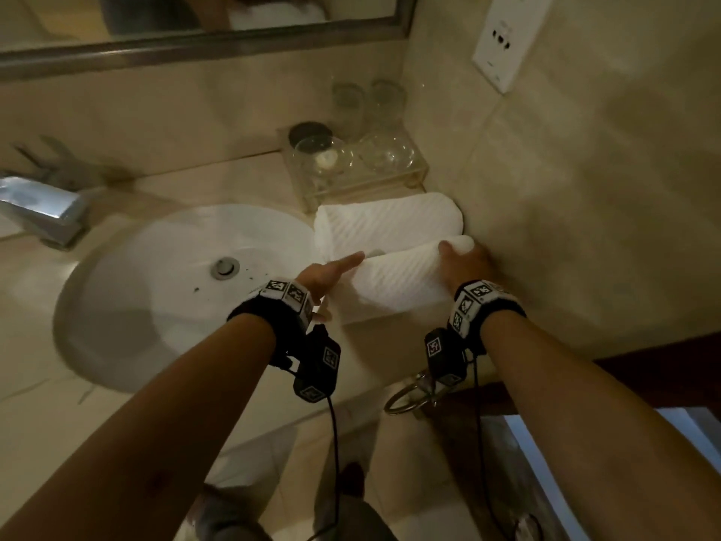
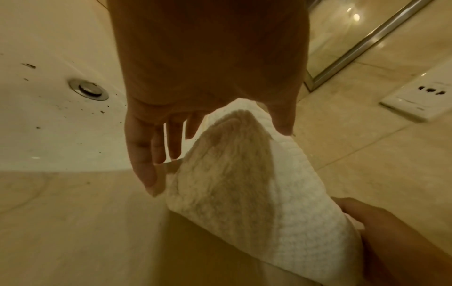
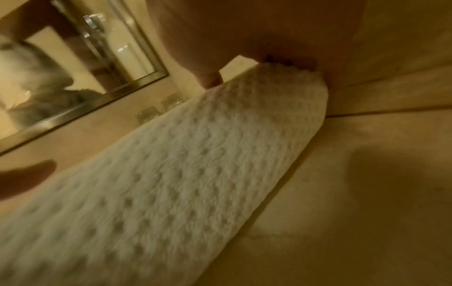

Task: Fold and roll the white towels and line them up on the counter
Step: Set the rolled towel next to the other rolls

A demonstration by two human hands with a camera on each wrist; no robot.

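The worktop (image 1: 242, 181) carries one rolled towel (image 1: 390, 222) beside the glass tray (image 1: 413, 177); a second rolled towel (image 1: 405, 279) lies just before it, being aligned; the right hand (image 1: 466, 263) grips its wall end, the left hand (image 1: 325, 273) touches the other end with straight fingers; next, probably nudging it snug and parallel.

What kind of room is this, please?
Most likely a hotel bathroom: a white sink set in a stone counter, a framed mirror above, and drinking glasses on a tray beside rolled white towels.
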